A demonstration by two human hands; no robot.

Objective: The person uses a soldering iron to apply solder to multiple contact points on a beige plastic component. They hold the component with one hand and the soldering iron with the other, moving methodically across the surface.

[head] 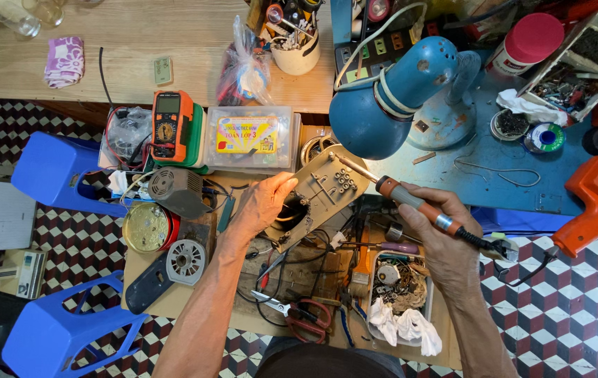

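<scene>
In the head view, your left hand (260,206) clamps the tan circuit board (320,192) by its lower edge, just below the blue lamp (390,94); it looks light, stiff and fragile, so keep to the edges. Your right hand (439,234), apart from the left, is wrapped around the soldering iron (411,199) by its insulated orange grip, tip touching the board under the lamp.

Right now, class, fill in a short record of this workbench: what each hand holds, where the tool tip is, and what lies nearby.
left hand: holds a beige circuit board, tilted
right hand: grips an orange soldering iron
iron tip: on the board's upper edge
above: blue desk lamp
left: orange meter
below: scissors
</scene>
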